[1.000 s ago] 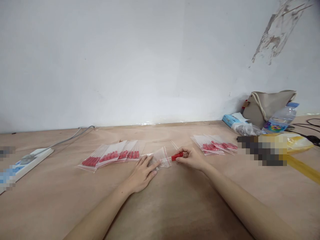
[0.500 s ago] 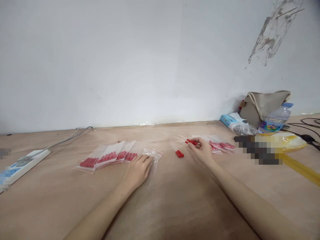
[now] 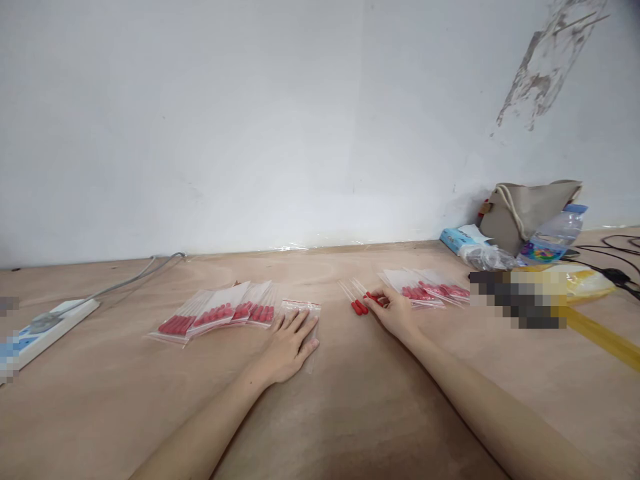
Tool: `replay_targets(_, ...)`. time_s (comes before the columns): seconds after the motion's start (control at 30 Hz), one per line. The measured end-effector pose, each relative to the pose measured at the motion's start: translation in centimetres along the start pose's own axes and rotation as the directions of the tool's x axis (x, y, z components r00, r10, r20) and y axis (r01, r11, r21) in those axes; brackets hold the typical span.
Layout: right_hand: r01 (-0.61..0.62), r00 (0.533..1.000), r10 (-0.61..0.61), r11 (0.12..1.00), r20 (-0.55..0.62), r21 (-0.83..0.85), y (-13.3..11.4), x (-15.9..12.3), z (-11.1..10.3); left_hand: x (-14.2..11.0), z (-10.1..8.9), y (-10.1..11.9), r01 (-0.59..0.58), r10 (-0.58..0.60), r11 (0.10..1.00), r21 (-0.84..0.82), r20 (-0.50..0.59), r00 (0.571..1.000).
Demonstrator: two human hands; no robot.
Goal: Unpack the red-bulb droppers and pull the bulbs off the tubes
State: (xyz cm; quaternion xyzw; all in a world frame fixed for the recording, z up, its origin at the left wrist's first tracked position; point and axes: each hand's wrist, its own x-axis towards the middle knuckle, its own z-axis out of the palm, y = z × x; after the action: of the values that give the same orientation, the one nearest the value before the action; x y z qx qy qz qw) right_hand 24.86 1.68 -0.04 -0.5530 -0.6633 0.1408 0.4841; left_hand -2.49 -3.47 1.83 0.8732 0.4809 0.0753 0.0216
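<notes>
My left hand (image 3: 289, 347) lies flat with fingers spread on a clear zip bag (image 3: 306, 306) with a red seal line. The hand covers most of that bag. My right hand (image 3: 393, 310) pinches red-bulbed droppers (image 3: 371, 297) low at the table, their clear stems pointing away to the left; the fingers hide how many. Just left of them, two loose droppers (image 3: 357, 307) rest side by side on the wood. To the left of my left hand, several zip bags (image 3: 215, 313) filled with red-bulbed droppers overlap in a row.
More filled bags (image 3: 435, 291) lie beyond my right hand. Farther right are a blue tissue pack (image 3: 457, 241), a grey bag (image 3: 533, 207), a plastic bottle (image 3: 555, 237), yellow tape (image 3: 600, 337) and black cables (image 3: 613, 253). A power strip (image 3: 55, 333) sits at left; a wall stands behind.
My right hand has moved left with its droppers, down beside the two loose ones. My left hand has spread its fingers and flattened over the zip bag, which has shifted slightly.
</notes>
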Motion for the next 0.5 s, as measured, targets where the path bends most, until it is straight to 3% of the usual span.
replay_targets(0.13,-0.05,0.998,0.051,0.998,0.029,-0.033,-0.2,0.2,0.0,0.6,-1.6,1.0,0.028,-0.028,1.0,-0.009,-0.004,1.0)
replay_targets(0.27,-0.138,0.99,0.136,0.989,-0.038,-0.051,-0.6,0.5,-0.3,3.8,-2.9,2.8,0.027,-0.031,0.979,-0.201,-0.017,0.999)
replay_targets(0.33,-0.166,0.984,0.164,0.985,-0.074,-0.033,-0.9,0.6,-0.4,6.1,-2.4,4.0,0.051,-0.07,0.957,-0.287,-0.059,0.996)
replay_targets(0.43,-0.182,0.977,0.18,0.983,-0.11,-0.004,-0.9,0.7,-0.4,9.2,-0.8,5.4,0.127,-0.137,0.914,-0.384,0.001,0.991)
replay_targets(0.5,-0.198,0.973,0.2,0.98,-0.115,0.029,-0.8,0.7,-0.3,10.6,0.3,5.7,0.118,-0.121,0.907,-0.405,0.018,0.993)
